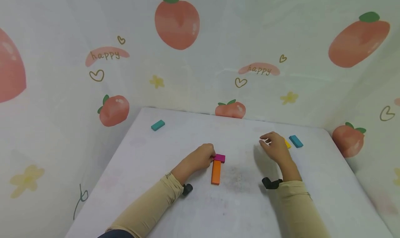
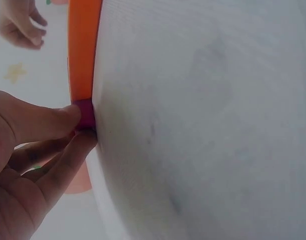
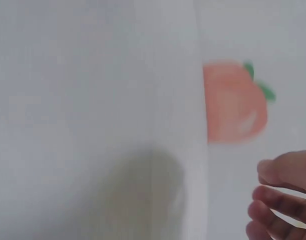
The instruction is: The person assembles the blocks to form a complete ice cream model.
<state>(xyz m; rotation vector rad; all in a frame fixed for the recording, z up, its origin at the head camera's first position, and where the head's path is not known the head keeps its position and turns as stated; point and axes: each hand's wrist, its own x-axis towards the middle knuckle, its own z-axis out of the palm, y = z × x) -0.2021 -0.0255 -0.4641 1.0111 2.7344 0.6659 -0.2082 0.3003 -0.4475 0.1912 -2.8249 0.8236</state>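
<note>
A magenta block (image 1: 220, 158) lies against the far end of a longer orange block (image 1: 216, 172) on the white table. Thumb and finger of my left hand (image 1: 200, 156) pinch the magenta block by its left end. The left wrist view shows that same grip on the magenta block (image 2: 85, 114) close up, where it meets the orange block (image 2: 83, 50). My right hand (image 1: 275, 148) hovers above the table to the right, fingers loosely bent and holding nothing. Part of a yellow block (image 1: 287, 143) shows behind it; the rest is hidden.
A blue block (image 1: 296, 141) lies beyond the right hand, beside the yellow one. Far to the left sits a teal block (image 1: 158, 125). A white cloth backdrop (image 1: 200, 68) printed with fruit, hearts and words borders the table at the back and sides.
</note>
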